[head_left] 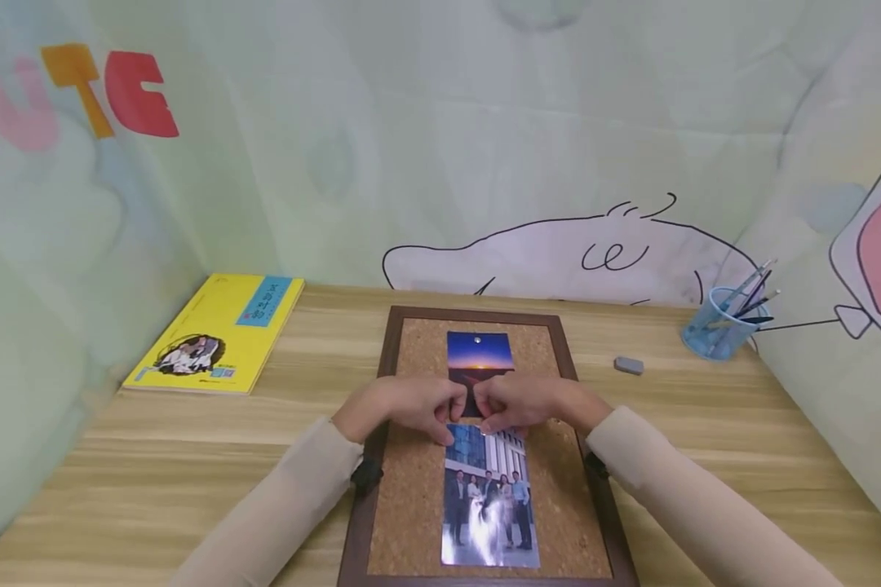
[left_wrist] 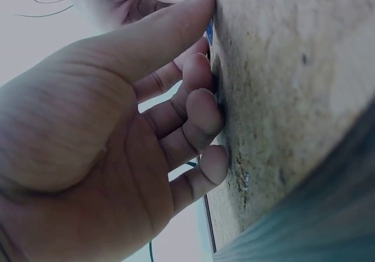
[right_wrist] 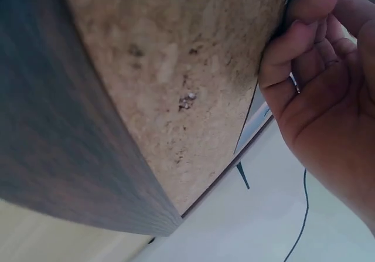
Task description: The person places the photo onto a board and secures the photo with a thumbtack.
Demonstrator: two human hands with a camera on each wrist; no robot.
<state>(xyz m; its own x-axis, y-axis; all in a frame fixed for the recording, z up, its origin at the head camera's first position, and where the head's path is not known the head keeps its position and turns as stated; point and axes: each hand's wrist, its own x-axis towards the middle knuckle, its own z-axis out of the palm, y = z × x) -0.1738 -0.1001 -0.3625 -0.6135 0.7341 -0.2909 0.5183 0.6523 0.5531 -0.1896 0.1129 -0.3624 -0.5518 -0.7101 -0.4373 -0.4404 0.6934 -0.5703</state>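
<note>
A framed cork board (head_left: 411,505) lies on the table. On it, a sunset photo (head_left: 477,349) with a pin (head_left: 477,340) near its top edge sits above a glossy group photo (head_left: 488,497). My left hand (head_left: 422,403) touches the group photo's top-left corner with its thumb; its other fingers (left_wrist: 205,112) bend loosely against the cork. Beside it, my right hand (head_left: 529,401) has its thumb tip at the same photo's top edge, by a small pale spot. Its fingers (right_wrist: 284,60) are bent over the cork; I cannot tell what they pinch.
A yellow book (head_left: 205,334) lies at the back left. To the board's right are a small grey eraser (head_left: 629,365) and a blue mesh cup (head_left: 712,330) with several pens. A printed fabric wall (head_left: 440,147) rises behind the table.
</note>
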